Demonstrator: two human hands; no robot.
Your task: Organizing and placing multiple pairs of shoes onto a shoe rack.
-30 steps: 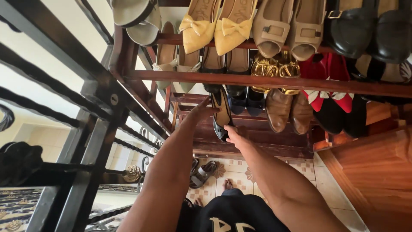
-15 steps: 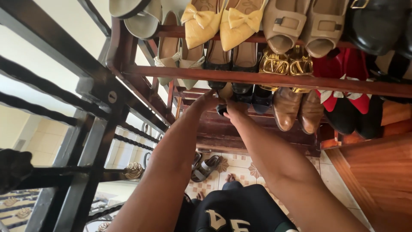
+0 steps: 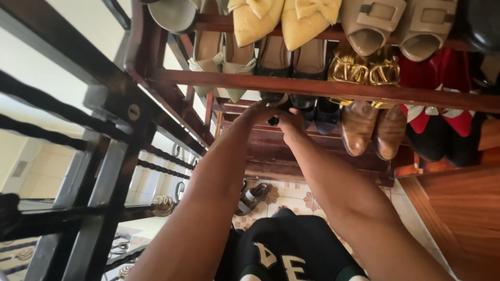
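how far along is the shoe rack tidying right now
Done: the upper rails already carry the yellow bow shoes, beige buckle sandals, gold sandals and brown loafers in pairs. In hand: the left hand and right hand together grip a dark shoe at the lower shelf. Left: a sandal lies on the tiled floor.

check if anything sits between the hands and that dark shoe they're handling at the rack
Nothing visible does. The left hand and right hand already close together on the dark shoe, just under the wooden rail. The black pair sits right beside it, to the right, not in between.
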